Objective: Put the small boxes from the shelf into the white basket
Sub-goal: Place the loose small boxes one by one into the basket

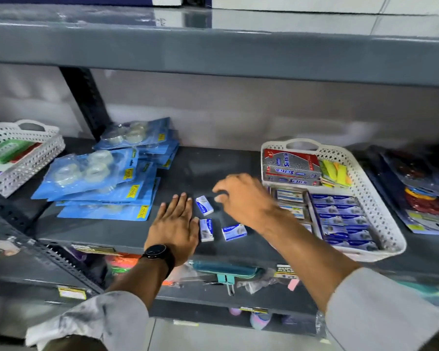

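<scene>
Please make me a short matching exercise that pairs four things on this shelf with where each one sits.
Things:
1. black round wristwatch
2. small blue-and-white cardboard boxes
3. blue plastic tape packs
4. red-and-silver Softech box

Places:
A. far end of the white perforated plastic basket
B. stacked left of the hands
C. left wrist
D. loose on the grey metal shelf between the hands

Pairs: 1-C, 2-D, 3-B, 4-A

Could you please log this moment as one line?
left hand: flat on shelf | right hand: empty, reaching | three small boxes loose | white basket: partly filled
</scene>
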Motion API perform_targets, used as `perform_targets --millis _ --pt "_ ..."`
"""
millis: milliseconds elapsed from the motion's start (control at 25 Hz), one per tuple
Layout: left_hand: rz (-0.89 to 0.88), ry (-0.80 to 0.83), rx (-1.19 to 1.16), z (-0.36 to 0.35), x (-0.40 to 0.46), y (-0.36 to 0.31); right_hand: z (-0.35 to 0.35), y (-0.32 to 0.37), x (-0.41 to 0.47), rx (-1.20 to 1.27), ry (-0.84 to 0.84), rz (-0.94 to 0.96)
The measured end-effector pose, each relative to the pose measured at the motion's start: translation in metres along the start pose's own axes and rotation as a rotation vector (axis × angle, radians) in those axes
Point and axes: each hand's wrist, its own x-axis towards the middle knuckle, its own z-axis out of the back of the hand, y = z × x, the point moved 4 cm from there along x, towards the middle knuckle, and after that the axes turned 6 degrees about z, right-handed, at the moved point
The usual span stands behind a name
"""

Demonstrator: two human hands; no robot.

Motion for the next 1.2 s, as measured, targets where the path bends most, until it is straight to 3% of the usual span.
perform_targets --millis 400,600,720,800,1000,1200 --pt "-0.004 -0.024 -0.037 0.001 -0.001 -0.001 -0.055 0.009 0.04 0.067 0.063 -0.174" --pt "0.006 -0.023 -0.027 0.0 -0.001 0.0 -0.028 -0.001 0.01 0.057 -0.071 -0.114" --pt "0.001 -0.007 -0.006 -0.001 -0.001 0.0 0.016 -0.024 -0.032 0.082 -0.249 -0.112" --pt "-0.001 -0.001 -0.007 -0.001 0.0 0.003 0.046 -0.053 -0.062 0.084 -0.28 -0.159" --pt "0.002 0.005 0.01 -0.004 0.002 0.001 0.078 -0.125 -0.133 -0.02 0.106 -0.294" --pt "-0.001 0.021 0.01 0.001 0.0 -0.001 0.074 -0.144 -0.153 -0.057 0.178 -0.335"
